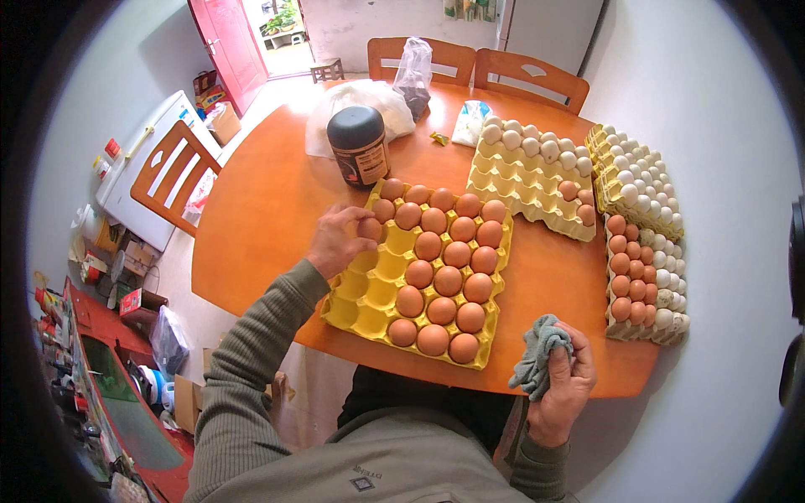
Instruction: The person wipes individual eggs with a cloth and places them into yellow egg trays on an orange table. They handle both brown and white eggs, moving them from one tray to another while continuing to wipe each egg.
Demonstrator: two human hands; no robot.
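My left hand [338, 241] has its thumb and fingers around a brown egg [369, 229] at the left side of a yellow egg tray [360, 319]. Whether that egg rests fully in its cup, I cannot tell. Brown eggs [448, 281] fill the right columns and the far rows of this tray, while several cups at the near left hold none. Over the table's near edge, my right hand [566, 383] grips a crumpled grey-green cloth [538, 357], apart from the tray.
Behind the tray stands a dark-lidded jar [358, 146] beside white plastic bags [365, 100]. A partly filled pale tray [512, 179] holds white and brown eggs. Along the right edge are a stack with white eggs [641, 176] and a mixed-egg tray [641, 276]. Wooden chairs [173, 173] surround the table [251, 207].
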